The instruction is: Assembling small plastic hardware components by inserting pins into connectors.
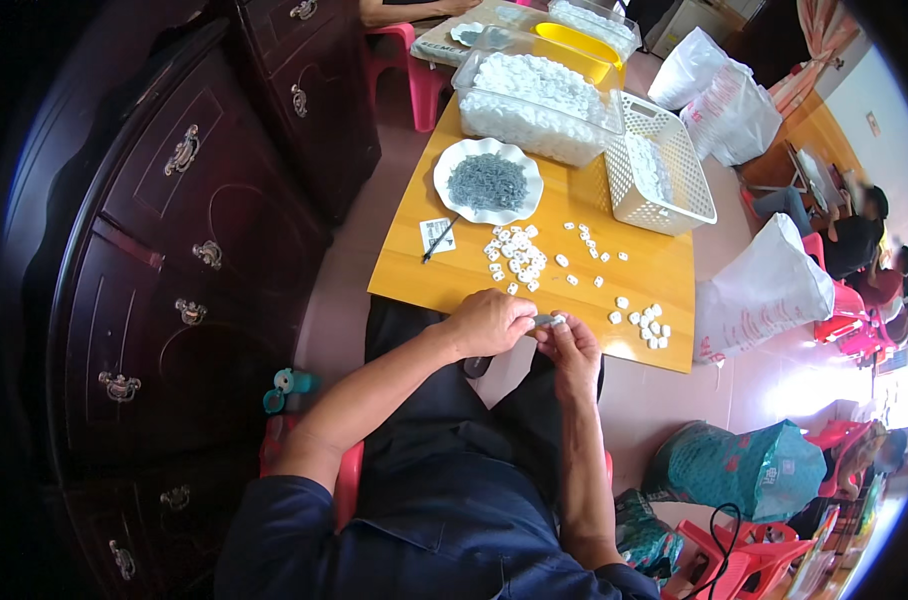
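Far on the yellow table [664, 270]: a clear plastic tub [534, 115] heaped with small white plastic parts, and behind it a second clear tub [574, 45] with a yellow inside. To the right, touching the heaped tub, a white lattice basket [674, 185] with a few white pieces [649, 165] against its far wall. Nearer and left, a white scalloped plate [452, 180] piled with small grey metal parts [487, 182]. Just near the plate, a paper card [436, 235] with a dark slim tool [440, 240] across it. Mid-table, a loose cluster of white clips [516, 255], more strewn to the right, and a small group [649, 327] at the near right corner. At the near table edge, above the lap: one small white piece [551, 320] pinched between both hands, right where the fingertips meet. Left hand [489, 322] curled knuckles-up, thumb and forefinger closed on the piece from the left. Right hand [574, 350] just beside it, fingers bent upward and gripping the same piece from the right. Both forearms rising from the lower edge, converging over dark trousers. Beyond the table on the right, white sacks [764, 290] on the floor.
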Available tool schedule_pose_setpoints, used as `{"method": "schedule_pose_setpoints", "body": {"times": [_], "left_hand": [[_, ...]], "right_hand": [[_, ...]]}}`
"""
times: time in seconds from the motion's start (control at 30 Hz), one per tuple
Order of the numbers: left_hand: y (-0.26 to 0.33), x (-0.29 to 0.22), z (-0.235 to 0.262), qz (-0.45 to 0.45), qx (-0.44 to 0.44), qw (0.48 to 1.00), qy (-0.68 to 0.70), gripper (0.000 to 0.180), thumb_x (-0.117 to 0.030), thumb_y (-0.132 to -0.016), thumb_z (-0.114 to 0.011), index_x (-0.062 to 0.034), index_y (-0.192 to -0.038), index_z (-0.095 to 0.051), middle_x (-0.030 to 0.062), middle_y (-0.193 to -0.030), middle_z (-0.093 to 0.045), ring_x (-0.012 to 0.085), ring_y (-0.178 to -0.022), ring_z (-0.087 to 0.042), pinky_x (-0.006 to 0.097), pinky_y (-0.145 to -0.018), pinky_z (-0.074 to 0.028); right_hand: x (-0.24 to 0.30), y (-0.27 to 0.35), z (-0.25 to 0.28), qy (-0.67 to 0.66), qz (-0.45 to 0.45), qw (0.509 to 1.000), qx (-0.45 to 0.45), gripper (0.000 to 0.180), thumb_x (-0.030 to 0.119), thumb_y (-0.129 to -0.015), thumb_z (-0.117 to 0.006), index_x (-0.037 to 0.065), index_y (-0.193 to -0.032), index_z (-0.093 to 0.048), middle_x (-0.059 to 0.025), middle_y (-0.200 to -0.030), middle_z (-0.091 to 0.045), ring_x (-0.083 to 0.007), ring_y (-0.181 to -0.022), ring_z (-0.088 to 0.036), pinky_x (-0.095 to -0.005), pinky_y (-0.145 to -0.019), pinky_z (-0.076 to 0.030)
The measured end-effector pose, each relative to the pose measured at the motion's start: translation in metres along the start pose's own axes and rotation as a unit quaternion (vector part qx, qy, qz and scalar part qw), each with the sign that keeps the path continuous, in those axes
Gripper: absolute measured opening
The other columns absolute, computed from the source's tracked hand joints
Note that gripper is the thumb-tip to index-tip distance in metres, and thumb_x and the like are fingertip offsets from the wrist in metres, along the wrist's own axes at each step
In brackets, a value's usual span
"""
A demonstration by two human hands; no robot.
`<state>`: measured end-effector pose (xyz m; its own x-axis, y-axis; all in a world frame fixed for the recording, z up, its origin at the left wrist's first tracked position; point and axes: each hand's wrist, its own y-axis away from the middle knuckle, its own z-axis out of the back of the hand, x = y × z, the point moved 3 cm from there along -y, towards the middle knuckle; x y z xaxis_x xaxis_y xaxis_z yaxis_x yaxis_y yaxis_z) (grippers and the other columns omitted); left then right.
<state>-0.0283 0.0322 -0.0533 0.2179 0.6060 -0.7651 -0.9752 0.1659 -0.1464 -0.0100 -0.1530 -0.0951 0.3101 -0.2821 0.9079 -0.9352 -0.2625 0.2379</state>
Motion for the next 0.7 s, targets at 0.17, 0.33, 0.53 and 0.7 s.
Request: {"method": "schedule_pose_setpoints", "body": {"times": [0.17,0.33,0.53,0.7], "left_hand": [[0.003,-0.003,0.001,0.003,-0.002,0.999,-0.047,0.016,-0.021,-0.091,-0.064,-0.0060,-0.092,-0.070,0.0194,-0.081,-0.070,0.0405,-0.079,-0.068,0.049,-0.071,-0.054],[0.001,-0.001,0.002,-0.007,0.018,0.999,-0.046,0.016,-0.022,-0.090,-0.062,-0.0077,-0.085,-0.067,0.0192,-0.077,-0.069,0.0414,-0.076,-0.068,0.052,-0.069,-0.054],[-0.001,0.006,-0.006,-0.030,-0.008,0.999,-0.016,0.014,-0.019,-0.090,-0.064,-0.0075,-0.091,-0.071,0.0185,-0.077,-0.069,0.0400,-0.072,-0.067,0.047,-0.066,-0.053],[-0.006,0.007,0.007,0.026,0.109,0.990,0.083,0.013,-0.017,-0.090,-0.064,-0.0057,-0.087,-0.069,0.0174,-0.072,-0.067,0.0372,-0.066,-0.065,0.042,-0.062,-0.051]], "right_hand": [[-0.001,0.003,-0.004,0.006,0.019,1.000,0.001,0.018,0.011,-0.104,-0.059,0.000,-0.115,-0.066,-0.0061,-0.093,-0.072,-0.0129,-0.083,-0.071,-0.0246,-0.074,-0.057],[0.000,0.004,-0.006,0.082,0.053,0.995,0.007,0.018,0.010,-0.104,-0.058,-0.001,-0.115,-0.066,-0.0058,-0.091,-0.072,-0.0115,-0.081,-0.069,-0.0232,-0.073,-0.054],[0.001,0.004,-0.005,0.103,0.057,0.993,-0.012,0.018,0.010,-0.104,-0.057,-0.002,-0.114,-0.066,-0.0062,-0.092,-0.073,-0.0111,-0.081,-0.069,-0.0236,-0.074,-0.054],[0.008,0.005,-0.007,0.086,0.022,0.995,0.049,0.018,0.010,-0.104,-0.056,-0.003,-0.113,-0.065,-0.0062,-0.093,-0.073,-0.0114,-0.082,-0.069,-0.0234,-0.074,-0.055]]}}
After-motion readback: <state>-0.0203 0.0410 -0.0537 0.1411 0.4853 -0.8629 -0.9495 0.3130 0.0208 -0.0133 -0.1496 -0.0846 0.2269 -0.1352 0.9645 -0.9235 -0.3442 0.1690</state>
